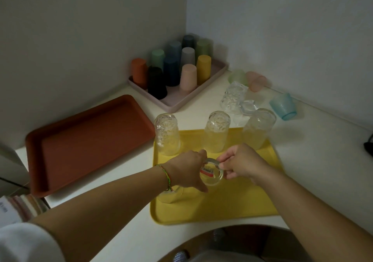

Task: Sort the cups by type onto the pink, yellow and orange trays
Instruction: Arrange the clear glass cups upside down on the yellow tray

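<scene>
Glass cup at the middle of the yellow tray, both hands on it!

Left hand curls round its 9 o'clock side and right hand pinches the base rim from 3 o'clock, so both are clamped on it. It's clear and thick-based, held upside down, with a red-and-white barcode sticker on the base. From up here it's hard to say whether the mouth touches the tray. Best play: lower it straight, mouth flat, at 6 o'clock of the three textured glasses lined along the tray's 12 o'clock edge. Keep it clear of the glass under the left wrist at 8 o'clock, then release one hand at a time. Orange tray is at 9 o'clock, pink tray at 11, loose cups at 1.
</scene>
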